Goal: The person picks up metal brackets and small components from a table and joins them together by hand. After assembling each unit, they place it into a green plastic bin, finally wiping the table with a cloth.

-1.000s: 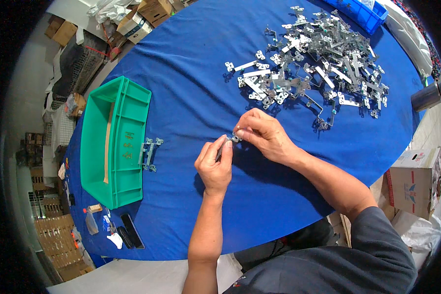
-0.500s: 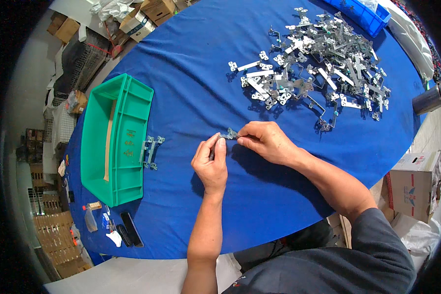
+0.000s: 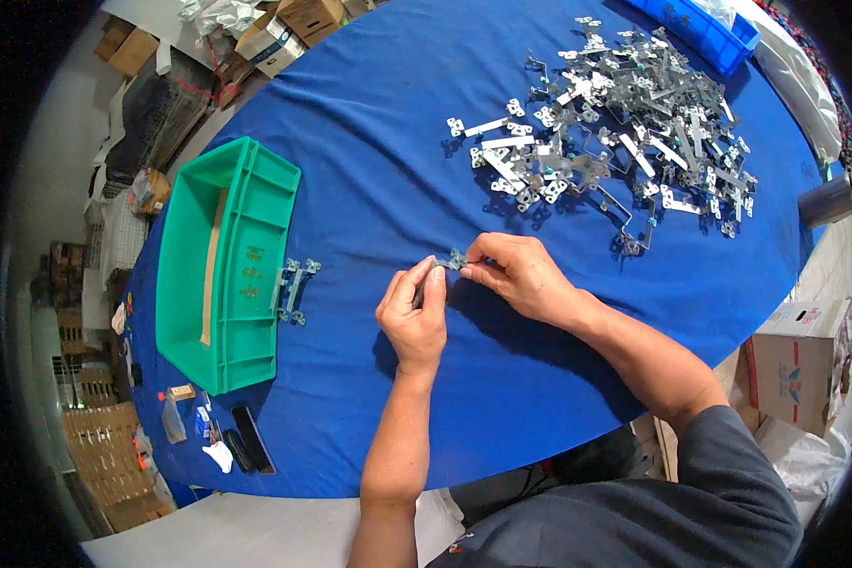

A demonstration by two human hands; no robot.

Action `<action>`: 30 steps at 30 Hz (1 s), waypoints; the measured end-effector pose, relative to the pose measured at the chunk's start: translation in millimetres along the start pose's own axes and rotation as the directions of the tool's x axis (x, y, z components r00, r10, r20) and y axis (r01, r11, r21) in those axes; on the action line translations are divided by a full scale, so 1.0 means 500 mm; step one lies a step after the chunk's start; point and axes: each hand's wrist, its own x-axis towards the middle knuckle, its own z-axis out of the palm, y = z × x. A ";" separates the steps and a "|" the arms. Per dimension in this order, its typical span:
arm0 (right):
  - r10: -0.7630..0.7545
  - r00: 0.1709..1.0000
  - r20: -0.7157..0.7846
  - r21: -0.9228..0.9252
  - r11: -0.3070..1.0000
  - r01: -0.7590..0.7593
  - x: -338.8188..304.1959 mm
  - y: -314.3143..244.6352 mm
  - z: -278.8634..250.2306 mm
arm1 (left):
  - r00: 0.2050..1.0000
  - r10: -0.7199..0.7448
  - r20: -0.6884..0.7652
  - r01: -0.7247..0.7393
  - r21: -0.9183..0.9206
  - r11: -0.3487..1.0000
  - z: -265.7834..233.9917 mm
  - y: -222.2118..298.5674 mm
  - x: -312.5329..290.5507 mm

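Over the middle of the blue cloth, both hands are closed on one small metal bracket. My left hand pinches one end between thumb and fingers, which cover much of it. At the bracket's other end, the fingertips of my right hand grip the flared tab with holes. A large heap of similar silvery brackets lies at the far right. Two more brackets rest side by side along the right wall of the green crate.
A blue plastic bin stands at the far right edge, with a dark metal cylinder below it. Near the left front lie a phone and a clear bottle. Off the table at right is a cardboard box.
The whole view has shifted slightly. Both hands keep hold of the bracket in nearly the same pose, and the heap and crate look unchanged.
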 end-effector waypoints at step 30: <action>0.016 0.999 -0.044 0.179 0.984 -0.008 0.003 0.005 -0.002 | 0.873 -0.194 0.448 0.445 -0.565 0.695 -0.031 -0.010 0.008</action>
